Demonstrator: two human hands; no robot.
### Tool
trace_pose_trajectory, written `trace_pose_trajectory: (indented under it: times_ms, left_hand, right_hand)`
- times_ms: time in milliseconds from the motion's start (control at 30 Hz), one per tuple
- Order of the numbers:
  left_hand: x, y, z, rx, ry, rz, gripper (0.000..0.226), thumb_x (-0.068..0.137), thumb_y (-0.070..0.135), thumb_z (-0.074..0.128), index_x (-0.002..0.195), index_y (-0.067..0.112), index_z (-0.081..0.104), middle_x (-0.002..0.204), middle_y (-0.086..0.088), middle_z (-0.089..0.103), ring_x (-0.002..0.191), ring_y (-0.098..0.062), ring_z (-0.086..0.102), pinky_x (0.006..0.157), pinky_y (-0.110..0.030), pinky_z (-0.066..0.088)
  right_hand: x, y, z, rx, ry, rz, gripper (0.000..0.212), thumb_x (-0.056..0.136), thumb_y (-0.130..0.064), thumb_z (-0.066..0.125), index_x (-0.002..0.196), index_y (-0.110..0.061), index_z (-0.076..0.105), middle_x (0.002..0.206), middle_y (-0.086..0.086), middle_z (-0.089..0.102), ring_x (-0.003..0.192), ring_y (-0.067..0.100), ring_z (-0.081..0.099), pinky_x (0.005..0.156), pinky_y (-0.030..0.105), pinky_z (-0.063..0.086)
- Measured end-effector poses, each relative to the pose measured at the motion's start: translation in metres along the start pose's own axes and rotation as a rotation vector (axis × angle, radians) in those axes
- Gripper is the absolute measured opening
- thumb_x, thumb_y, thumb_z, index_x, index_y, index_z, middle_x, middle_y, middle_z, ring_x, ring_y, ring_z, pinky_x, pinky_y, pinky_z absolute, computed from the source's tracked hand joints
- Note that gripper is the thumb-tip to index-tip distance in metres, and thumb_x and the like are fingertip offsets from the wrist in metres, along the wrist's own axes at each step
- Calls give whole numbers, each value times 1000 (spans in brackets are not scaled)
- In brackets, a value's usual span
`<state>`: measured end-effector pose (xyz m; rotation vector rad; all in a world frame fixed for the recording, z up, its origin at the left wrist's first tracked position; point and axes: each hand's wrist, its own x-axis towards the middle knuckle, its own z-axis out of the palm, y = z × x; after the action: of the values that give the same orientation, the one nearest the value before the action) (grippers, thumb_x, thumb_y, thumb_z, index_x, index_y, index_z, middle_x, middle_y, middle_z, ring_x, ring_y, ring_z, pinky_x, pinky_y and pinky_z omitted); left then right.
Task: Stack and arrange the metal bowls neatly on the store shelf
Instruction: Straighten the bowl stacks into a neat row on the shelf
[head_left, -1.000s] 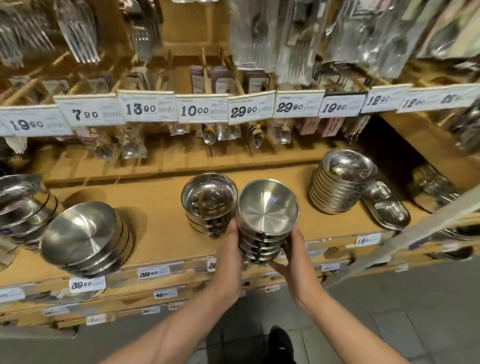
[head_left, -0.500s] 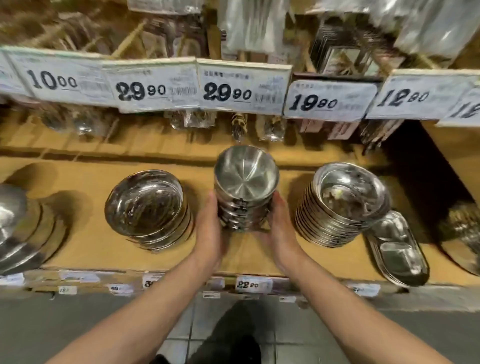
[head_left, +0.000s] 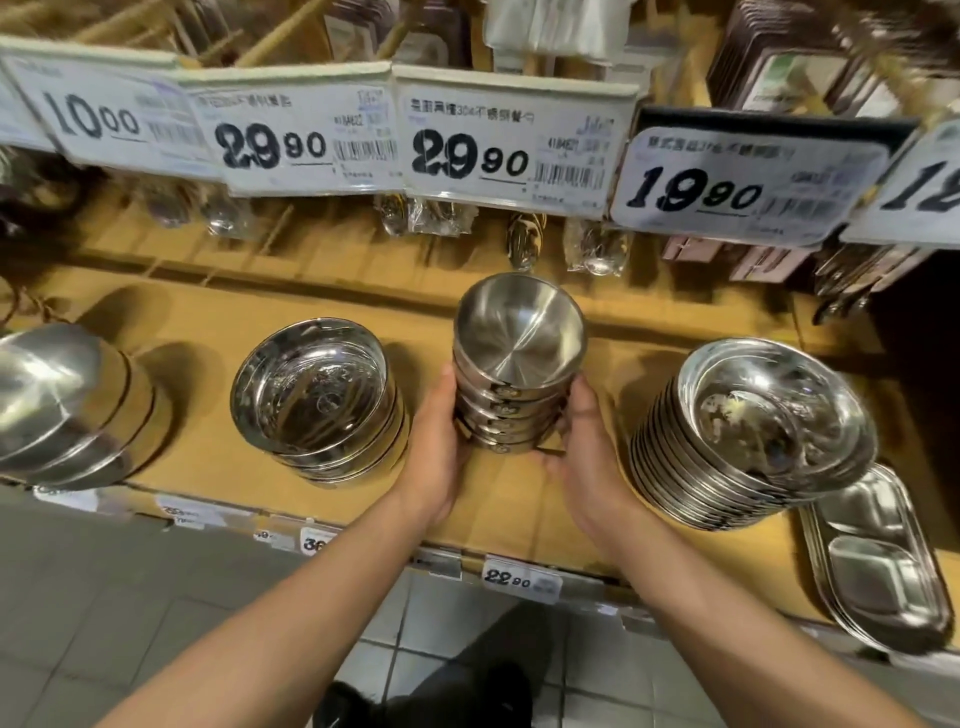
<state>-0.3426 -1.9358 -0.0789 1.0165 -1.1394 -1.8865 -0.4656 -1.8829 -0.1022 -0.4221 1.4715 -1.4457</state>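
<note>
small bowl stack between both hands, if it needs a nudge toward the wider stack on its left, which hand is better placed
Right, probably. The right hand cups the small bowl stack on the side away from the wider stack, so it can push. The left hand sits in the gap between them, in the way.

Shiny nested bowl stack (head_left: 517, 374) upright on shelf (head_left: 493, 504).
</note>
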Motion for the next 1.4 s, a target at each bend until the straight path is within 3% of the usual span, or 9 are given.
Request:
trace_pose_trajectory:
  times_ms: [200,333,500,567,667,767,900,1100,1400]
  left_hand:
    - [1,-13,-9,-17,57,-49,38,105,55,35,115,45,70,119,21,73,112,5,65,90,-25,51]
    - [0,-15,-8,-14,37,-68,39,104,56,35,109,50,73,121,21,72,115,4,64,89,-23,53]
    - [2,-13,-7,19,-46,-80,40,105,54,34,103,55,74,117,23,73,112,5,65,88,-23,53]
    - [3,-12,-8,38,-36,-56,37,106,49,37,107,54,74,116,22,73,110,5,66,89,-26,55]
    - [5,-7,-9,23,75,8,44,102,41,46,141,26,58,140,6,63,133,-9,54,116,-48,39]
    - [7,5,-4,91,80,104,37,101,43,46,129,32,67,133,11,67,126,-1,57,112,-45,40]
    - [6,10,5,141,81,103,33,94,56,47,94,41,77,106,12,76,102,-1,66,102,-41,46]
    - [4,13,1,184,50,66,39,92,63,46,110,42,75,119,11,74,120,-10,62,113,-50,41]
    - [-3,20,3,195,31,97,31,95,58,44,109,52,72,116,25,71,107,12,62,99,-39,43]
  right_hand:
    - [0,-4,-5,-46,-6,-7,43,102,-57,32,75,-73,62,83,-44,66,79,-22,62,89,44,52]
    - [-3,-4,-8,-45,-26,4,38,100,-61,31,82,-72,62,92,-45,66,95,-16,62,98,50,51]
    - [-8,-7,-11,-19,-29,9,42,106,-53,31,86,-67,66,96,-39,70,90,-16,65,103,52,49]
    - [-10,-9,-14,23,-29,-19,38,106,-51,35,93,-59,70,103,-30,73,96,-10,67,99,49,51]
    - [-14,-18,-16,109,-13,-32,27,104,-48,43,122,-50,62,127,-20,65,121,1,58,108,51,44]
    - [-16,-25,-17,79,2,-69,45,102,-53,44,145,-40,48,145,-18,52,133,4,47,114,53,38]
    - [-22,-34,-10,-85,-4,-176,34,103,-52,38,123,-44,63,106,-40,67,100,-21,59,87,32,46]
    - [-24,-39,-10,-148,16,-149,34,108,-45,29,115,-43,63,94,-41,68,89,-23,60,79,23,43]
    - [-29,-44,-8,-136,-6,-105,40,109,-42,28,96,-59,62,85,-46,65,82,-27,59,78,25,42]
